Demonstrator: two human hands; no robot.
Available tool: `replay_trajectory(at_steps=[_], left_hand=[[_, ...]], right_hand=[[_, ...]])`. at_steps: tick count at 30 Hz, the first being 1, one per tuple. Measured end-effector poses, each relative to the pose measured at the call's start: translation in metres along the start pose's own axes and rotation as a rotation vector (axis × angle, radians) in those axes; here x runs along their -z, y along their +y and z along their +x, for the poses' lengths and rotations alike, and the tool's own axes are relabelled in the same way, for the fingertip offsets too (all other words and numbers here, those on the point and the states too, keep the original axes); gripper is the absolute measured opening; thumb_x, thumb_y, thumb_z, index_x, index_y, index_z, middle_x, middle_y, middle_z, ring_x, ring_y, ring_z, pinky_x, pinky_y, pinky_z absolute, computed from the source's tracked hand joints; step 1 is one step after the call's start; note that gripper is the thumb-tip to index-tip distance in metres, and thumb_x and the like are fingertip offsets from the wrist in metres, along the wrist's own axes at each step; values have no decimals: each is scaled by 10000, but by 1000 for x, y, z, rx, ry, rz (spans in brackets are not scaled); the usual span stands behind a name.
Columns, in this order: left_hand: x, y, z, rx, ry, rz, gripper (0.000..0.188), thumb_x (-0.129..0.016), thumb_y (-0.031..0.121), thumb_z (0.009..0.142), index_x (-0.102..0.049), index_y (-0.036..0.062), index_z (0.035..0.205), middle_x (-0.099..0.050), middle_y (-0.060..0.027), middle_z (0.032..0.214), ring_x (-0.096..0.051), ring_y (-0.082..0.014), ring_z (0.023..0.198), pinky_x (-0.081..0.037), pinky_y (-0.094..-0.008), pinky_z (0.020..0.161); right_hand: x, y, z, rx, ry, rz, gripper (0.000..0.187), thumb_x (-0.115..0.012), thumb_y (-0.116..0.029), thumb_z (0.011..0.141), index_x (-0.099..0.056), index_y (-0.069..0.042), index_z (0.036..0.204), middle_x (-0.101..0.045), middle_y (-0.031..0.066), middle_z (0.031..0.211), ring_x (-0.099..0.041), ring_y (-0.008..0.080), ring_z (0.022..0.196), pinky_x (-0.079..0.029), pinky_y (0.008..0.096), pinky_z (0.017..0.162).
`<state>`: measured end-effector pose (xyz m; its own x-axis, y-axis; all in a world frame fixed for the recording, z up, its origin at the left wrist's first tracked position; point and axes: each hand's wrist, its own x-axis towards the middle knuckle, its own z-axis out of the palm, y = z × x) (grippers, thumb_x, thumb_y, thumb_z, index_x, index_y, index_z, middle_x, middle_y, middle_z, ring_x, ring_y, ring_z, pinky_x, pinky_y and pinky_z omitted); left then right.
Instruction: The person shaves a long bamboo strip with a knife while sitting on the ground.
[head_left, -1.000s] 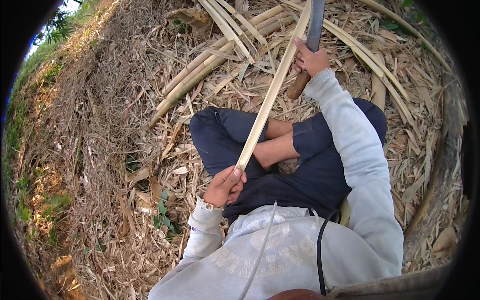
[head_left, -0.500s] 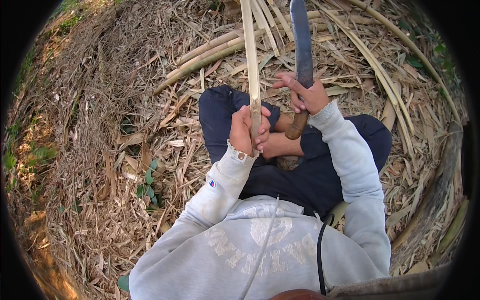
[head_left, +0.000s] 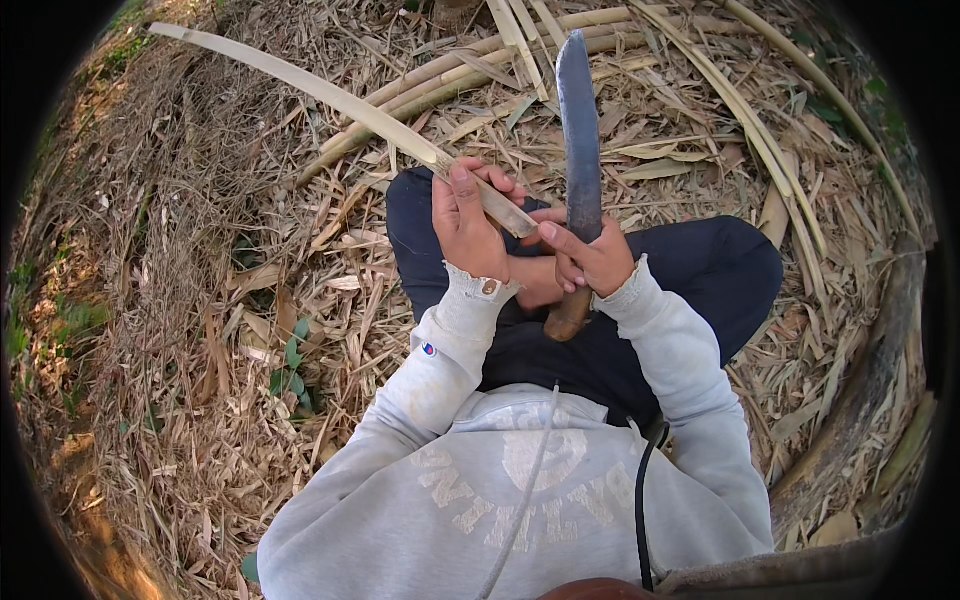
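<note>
A long pale bamboo strip [head_left: 330, 95] slants from the upper left down to my lap, its near end darker and unshaved. My left hand [head_left: 474, 222] is closed around the strip close to that near end, thumb on top. My right hand [head_left: 590, 256] grips a machete [head_left: 581, 140] by the base of its dark blade and wooden handle, with the blade pointing away from me. The right fingertips are at the strip's near end; whether they press on it I cannot tell.
Bamboo shavings and dry leaves [head_left: 270, 330] cover the ground around my crossed legs [head_left: 700, 270]. Bamboo poles [head_left: 420, 95] lie ahead of me, and split strips [head_left: 755, 135] lie at the far right. A weathered log [head_left: 860, 390] stretches along my right side.
The bamboo strip has swung from nearly straight ahead to slanting left. My right hand, with the machete, has come nearer to me and leftward, close to the strip's near end.
</note>
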<state>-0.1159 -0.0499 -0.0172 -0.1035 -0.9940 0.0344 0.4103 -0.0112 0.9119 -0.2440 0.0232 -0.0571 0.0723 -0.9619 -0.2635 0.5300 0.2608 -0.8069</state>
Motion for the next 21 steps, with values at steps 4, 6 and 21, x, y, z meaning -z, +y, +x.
replay_trajectory(at_steps=[4,6,21], left_hand=[[-10,-15,-17,37,-111,-61,307,-472,319,1019,-459,22,1097,-608,-133,921,-637,-244,841,-531,-348,756],[2,-21,-24,41,-106,1,318,-484,303,1014,-464,5,1123,-635,-195,1034,-659,-286,915,-538,-413,815],[75,55,-44,-313,-444,1061,203,-640,151,908,-644,-23,1014,-701,-125,915,-683,-240,864,-526,-341,818]], right_hand=[[0,8,-18,61,103,36,286,-648,-227,941,-645,38,1046,-696,87,825,-470,45,429,-396,220,410],[-6,13,-21,191,207,153,247,-660,-191,931,-645,35,1031,-682,68,782,-467,49,432,-400,229,415],[36,32,-6,232,406,246,185,-637,-137,914,-568,9,825,-424,34,475,-365,111,361,-383,292,396]])
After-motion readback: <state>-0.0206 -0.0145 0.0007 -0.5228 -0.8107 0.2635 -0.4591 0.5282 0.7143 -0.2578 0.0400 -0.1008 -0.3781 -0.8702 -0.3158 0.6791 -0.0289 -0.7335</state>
